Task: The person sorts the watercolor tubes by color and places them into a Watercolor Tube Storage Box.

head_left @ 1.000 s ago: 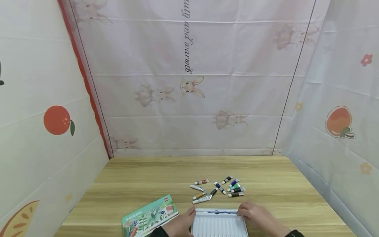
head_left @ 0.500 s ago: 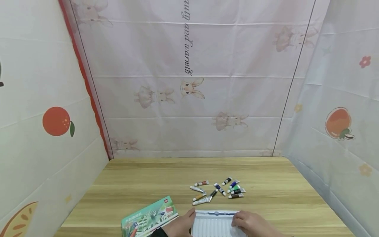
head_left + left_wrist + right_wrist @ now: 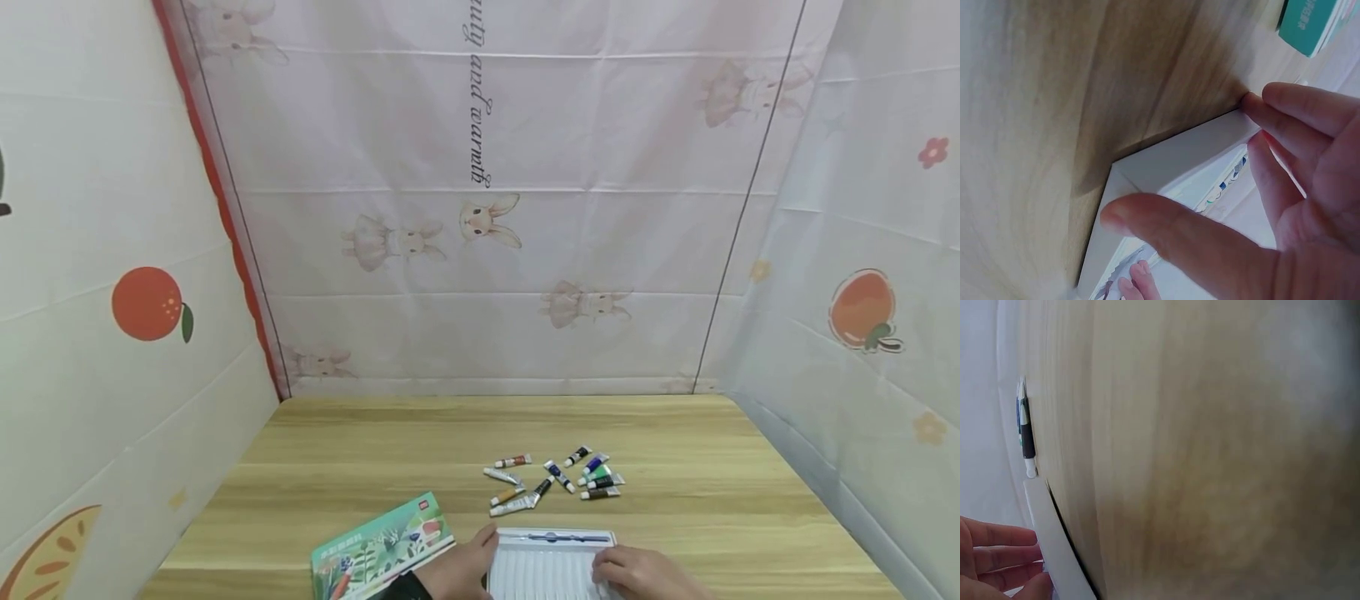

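A shallow white box [image 3: 555, 532] lies at the table's near edge, with a ribbed white plastic tray [image 3: 547, 575] in it. A thin blue paintbrush [image 3: 566, 538] rests in the slot along its far end. My left hand [image 3: 459, 571] holds the box by its left side; in the left wrist view the thumb is near one corner of the box wall [image 3: 1175, 150], the fingers at the other end. My right hand [image 3: 641, 573] is at the right side, its thumb and fingertips pinching the tray's edge just inside the box wall [image 3: 1054, 537].
Several small paint tubes [image 3: 558, 477] lie loose on the wooden table [image 3: 360, 450] beyond the box. A green illustrated paint box [image 3: 382, 546] lies at an angle to the left. Printed cloths [image 3: 495, 342] hang behind and on both sides.
My right hand has moved from the far right corner, by the brush's end, nearer along the right side of the tray. My left hand has stayed at the left side.
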The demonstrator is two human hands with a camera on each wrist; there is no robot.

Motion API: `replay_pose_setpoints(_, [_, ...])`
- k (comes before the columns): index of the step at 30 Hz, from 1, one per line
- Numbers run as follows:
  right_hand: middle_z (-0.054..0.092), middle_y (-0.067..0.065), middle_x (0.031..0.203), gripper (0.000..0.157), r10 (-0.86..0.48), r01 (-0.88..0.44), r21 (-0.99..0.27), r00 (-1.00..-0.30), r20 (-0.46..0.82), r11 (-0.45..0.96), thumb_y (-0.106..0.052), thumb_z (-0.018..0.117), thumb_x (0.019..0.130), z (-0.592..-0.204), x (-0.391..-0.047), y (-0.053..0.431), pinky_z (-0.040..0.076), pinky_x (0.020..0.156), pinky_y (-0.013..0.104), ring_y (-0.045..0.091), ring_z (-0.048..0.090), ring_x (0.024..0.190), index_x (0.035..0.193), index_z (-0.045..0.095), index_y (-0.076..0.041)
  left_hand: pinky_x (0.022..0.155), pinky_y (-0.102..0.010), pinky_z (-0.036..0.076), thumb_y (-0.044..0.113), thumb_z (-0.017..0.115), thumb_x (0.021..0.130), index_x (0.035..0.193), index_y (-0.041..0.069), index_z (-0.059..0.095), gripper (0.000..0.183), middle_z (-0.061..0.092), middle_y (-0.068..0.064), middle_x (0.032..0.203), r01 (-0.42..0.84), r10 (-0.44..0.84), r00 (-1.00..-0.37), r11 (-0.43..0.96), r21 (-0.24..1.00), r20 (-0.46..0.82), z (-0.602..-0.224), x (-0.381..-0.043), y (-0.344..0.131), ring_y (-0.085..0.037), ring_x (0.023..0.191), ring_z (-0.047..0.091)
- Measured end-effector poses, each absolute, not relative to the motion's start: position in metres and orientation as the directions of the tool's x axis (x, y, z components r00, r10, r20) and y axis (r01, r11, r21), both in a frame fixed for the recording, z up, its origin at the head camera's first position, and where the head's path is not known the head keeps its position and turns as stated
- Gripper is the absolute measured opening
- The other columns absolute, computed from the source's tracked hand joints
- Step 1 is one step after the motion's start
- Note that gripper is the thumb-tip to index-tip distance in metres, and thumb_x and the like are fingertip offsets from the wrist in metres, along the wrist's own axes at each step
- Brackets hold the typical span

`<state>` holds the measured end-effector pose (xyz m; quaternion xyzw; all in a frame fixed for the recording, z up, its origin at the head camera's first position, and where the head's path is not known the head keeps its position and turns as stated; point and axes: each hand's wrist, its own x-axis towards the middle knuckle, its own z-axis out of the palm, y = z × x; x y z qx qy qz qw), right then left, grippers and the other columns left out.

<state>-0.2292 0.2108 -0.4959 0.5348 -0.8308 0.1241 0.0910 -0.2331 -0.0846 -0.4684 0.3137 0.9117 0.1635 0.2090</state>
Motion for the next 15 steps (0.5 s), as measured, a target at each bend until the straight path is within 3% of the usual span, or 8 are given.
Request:
replay_pose_setpoints(11, [0.053, -0.002, 0.098, 0.022, -0.872, -0.915, -0.147, -0.403, 0.278, 0.376, -0.009, 0.057, 0.076, -0.4932, -0.2297, 0.2159, 0.039, 0.069, 0.014, 0.007, 0.050, 0.088, 0.097, 0.056, -0.015, 0.052, -0.020, 0.036, 0.029, 0.061, 0.072, 0.126, -0.002, 0.025, 0.073, 0.019, -0.014, 0.130, 0.457, 0.632, -0.713, 0.747, 0.483, -0.303, -0.4690, -0.2358, -0.0848, -0.003, 0.061, 0.043])
replay_pose_setpoints(15, [0.053, -0.001, 0.098, 0.021, -0.885, -0.937, -0.117, -0.351, 0.306, 0.331, -0.008, 0.057, 0.076, -0.4931, -0.2306, 0.2164, 0.038, 0.070, 0.014, 0.008, 0.049, 0.089, 0.095, 0.057, -0.014, 0.052, -0.020, 0.037, 0.029, 0.061, 0.072, 0.126, -0.003, 0.025, 0.072, 0.018, -0.014, 0.131, 0.444, 0.635, -0.705, 0.742, 0.502, -0.316, -0.4672, -0.2353, -0.0861, -0.003, 0.063, 0.044])
